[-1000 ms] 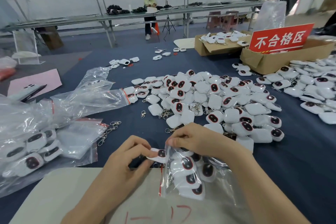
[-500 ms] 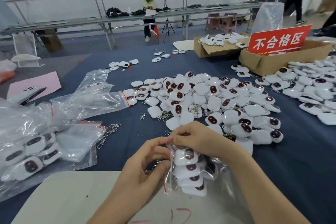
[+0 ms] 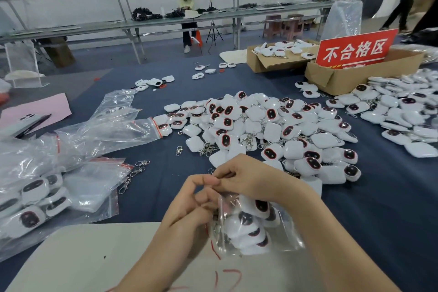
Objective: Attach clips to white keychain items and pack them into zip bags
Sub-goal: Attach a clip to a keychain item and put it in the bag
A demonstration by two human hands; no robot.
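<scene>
A clear zip bag point(image 3: 251, 227) filled with several white keychain items hangs upright between my hands over the near table edge. My left hand point(image 3: 189, 206) and my right hand point(image 3: 246, 178) both pinch the bag's top edge, fingertips meeting at its mouth. A large heap of white keychain items point(image 3: 265, 130) with dark oval faces lies just beyond my hands. Loose metal clips point(image 3: 136, 170) lie on the blue cloth to the left.
Filled and empty zip bags point(image 3: 71, 149) spread at left. A white board point(image 3: 94, 256) with red marks lies at the near edge. Two cardboard boxes point(image 3: 343, 76), one with a red sign, stand at back right beside another pile of items point(image 3: 403, 111). A person sits far behind.
My left hand pushed a white item into the bag and then rose to the bag's mouth. The bag was lifted and now hangs upright, with both hands pinching its top.
</scene>
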